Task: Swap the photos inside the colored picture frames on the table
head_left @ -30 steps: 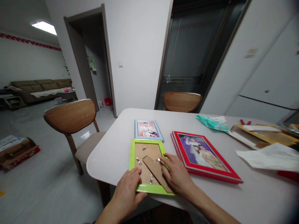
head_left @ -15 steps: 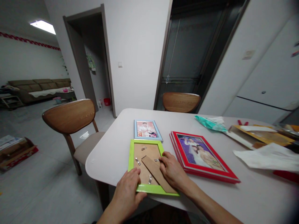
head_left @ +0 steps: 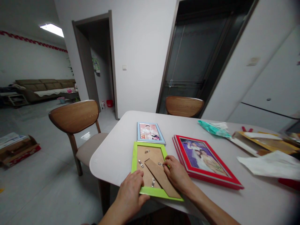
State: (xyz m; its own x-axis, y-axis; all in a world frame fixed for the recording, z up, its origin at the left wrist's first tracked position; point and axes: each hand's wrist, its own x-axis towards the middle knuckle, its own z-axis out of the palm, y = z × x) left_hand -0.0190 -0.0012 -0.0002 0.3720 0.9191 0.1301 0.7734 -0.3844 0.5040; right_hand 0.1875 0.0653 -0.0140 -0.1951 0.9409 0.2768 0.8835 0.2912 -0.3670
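A lime green picture frame (head_left: 135, 157) lies face down at the table's near edge, its brown backboard (head_left: 153, 152) up. A slanted brown stand leg (head_left: 161, 178) and several small metal turn clips (head_left: 153, 182) are on the back. My left hand (head_left: 131, 190) grips the frame's lower left corner, thumb at the bottom edge, fingers over the back. At the right side, my right hand (head_left: 177, 173) has its fingers curled in a pinch at the right metal clip (head_left: 160, 164). Its fingertips partly cover that clip.
Just beyond lies a light blue framed photo (head_left: 162, 137). Stacked red picture frames (head_left: 185, 154) are to the right, a wedding photo on top. Farther right are a teal packet (head_left: 213, 128), yellow envelopes (head_left: 269, 142) and white wrapping (head_left: 269, 164). Wooden chairs (head_left: 76, 115) stand around the table (head_left: 110, 156).
The view has shifted slightly, moving everything a little right and down. My right fingers have curled closer around the right clip, which sits at a slightly different angle. My left hand keeps its hold.
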